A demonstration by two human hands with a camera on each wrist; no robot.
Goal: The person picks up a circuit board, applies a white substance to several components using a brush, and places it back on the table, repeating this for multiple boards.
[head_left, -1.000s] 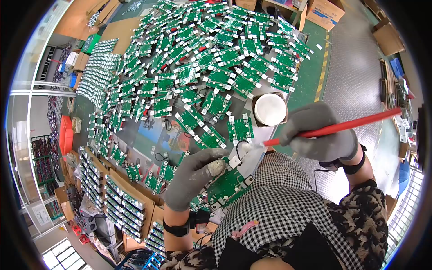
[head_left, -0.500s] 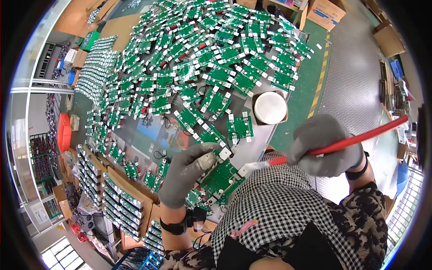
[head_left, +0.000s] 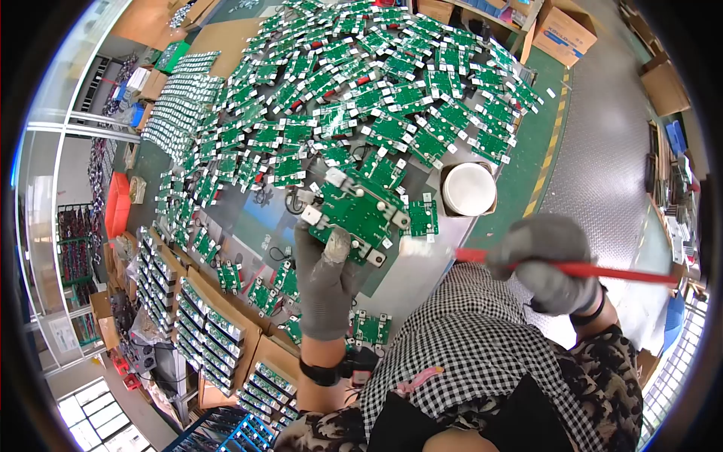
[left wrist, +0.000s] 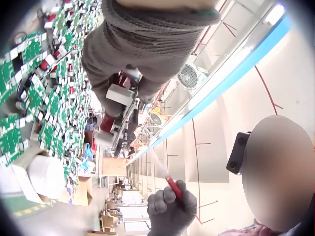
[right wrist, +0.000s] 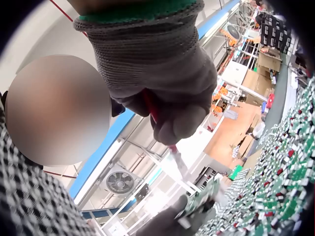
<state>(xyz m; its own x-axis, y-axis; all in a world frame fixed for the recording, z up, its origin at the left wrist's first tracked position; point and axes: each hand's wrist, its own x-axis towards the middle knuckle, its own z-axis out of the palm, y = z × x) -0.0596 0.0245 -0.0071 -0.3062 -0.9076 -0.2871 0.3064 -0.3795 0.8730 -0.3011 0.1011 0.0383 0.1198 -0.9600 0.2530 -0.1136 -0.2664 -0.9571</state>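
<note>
In the head view my gloved left hand (head_left: 324, 279) grips a green circuit board (head_left: 358, 215) by its near left edge, thumb on the upper face. White blocks sit at the board's corners. The left wrist view shows that board edge-on under the fingers. My gloved right hand (head_left: 550, 260) holds a brush by its red handle (head_left: 617, 273). Its pale bristles (head_left: 422, 247), blurred, point left at the board's right corner, with a small gap showing. A white round tub (head_left: 468, 188) stands in a box beyond the brush.
Many similar boards (head_left: 392, 132) with dark leads cover the table (head_left: 403, 282). At the lower left, cardboard trays (head_left: 203, 335) hold boards in rows. A red bin (head_left: 117, 205) is at the left, and a carton (head_left: 561, 34) stands on the floor at the far right.
My left hand has lifted the board up and away from my body and turned it. The brush has moved off the board's near area and now lies nearly level. The head view has shifted slightly.
</note>
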